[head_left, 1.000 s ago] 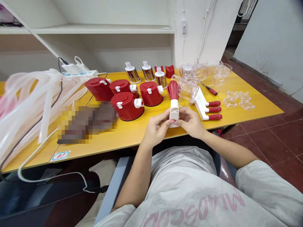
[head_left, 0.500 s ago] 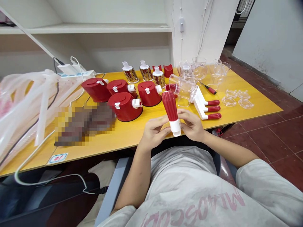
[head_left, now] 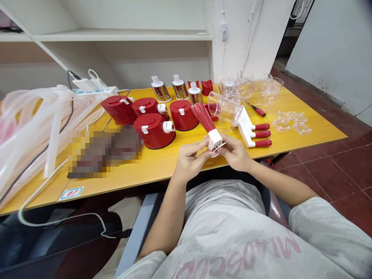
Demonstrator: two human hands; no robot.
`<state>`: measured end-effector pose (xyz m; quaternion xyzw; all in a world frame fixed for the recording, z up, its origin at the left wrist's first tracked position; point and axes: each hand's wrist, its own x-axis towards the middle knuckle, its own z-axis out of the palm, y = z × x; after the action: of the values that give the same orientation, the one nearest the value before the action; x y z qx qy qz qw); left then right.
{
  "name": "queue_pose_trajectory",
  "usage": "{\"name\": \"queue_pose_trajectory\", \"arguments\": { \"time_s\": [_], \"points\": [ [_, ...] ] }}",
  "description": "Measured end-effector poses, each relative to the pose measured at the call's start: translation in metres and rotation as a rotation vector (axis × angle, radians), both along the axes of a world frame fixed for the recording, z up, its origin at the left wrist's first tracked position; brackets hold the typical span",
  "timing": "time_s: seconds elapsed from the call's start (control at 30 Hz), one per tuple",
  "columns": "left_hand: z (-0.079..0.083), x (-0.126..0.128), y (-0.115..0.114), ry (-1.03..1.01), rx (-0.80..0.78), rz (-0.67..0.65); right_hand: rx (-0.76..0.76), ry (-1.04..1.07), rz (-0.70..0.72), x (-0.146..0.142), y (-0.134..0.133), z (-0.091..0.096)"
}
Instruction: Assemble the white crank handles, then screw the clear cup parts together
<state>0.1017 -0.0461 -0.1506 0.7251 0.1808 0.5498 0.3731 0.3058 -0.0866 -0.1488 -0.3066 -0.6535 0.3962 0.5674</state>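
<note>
Both my hands hold a crank handle (head_left: 205, 119) with a ribbed red grip and a white arm. Its grip tilts up and left, and the ribbed underside of the white arm faces me. My left hand (head_left: 192, 159) pinches the white end from the left, and my right hand (head_left: 235, 153) closes on it from the right. To the right lie several like crank handles (head_left: 246, 130), white arms side by side. Left of my hands stand several red round grater bases (head_left: 154, 131) with white fittings. Behind them are metal grater drums (head_left: 180, 90) with white tops.
Clear plastic housings (head_left: 223, 105) stand at the back right, near a red-handled screwdriver (head_left: 258, 110). Thin clear plastic pieces (head_left: 280, 124) lie further right. Clear tubing (head_left: 54, 128), a power strip (head_left: 95, 92) and a blurred dark object (head_left: 106, 151) occupy the left side.
The crank handle has turned in my hands: its red grip leans further left, and the underside of its white arm now shows. My hands stay in nearly the same place.
</note>
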Motion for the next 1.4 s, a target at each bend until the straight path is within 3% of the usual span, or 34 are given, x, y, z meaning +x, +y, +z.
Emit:
{"name": "queue_pose_trajectory", "arguments": {
  "time_s": [0.13,0.4,0.83,1.17,1.4],
  "points": [
    [-0.001,0.001,0.000,0.047,0.056,0.071,-0.055,0.005,0.019,0.002,0.005,0.001],
    [-0.001,0.007,-0.003,0.093,-0.033,0.020,-0.130,0.044,0.077,0.005,0.009,0.009],
    [0.003,0.013,-0.012,0.186,0.120,0.087,-0.189,0.123,0.029,0.009,0.013,0.009],
    [0.007,0.013,-0.009,0.193,0.235,0.013,-0.151,0.132,-0.057,0.002,0.006,0.004],
    [-0.006,0.012,-0.003,0.118,0.115,-0.002,-0.082,0.112,-0.081,-0.004,0.001,0.002]
  ]
}}
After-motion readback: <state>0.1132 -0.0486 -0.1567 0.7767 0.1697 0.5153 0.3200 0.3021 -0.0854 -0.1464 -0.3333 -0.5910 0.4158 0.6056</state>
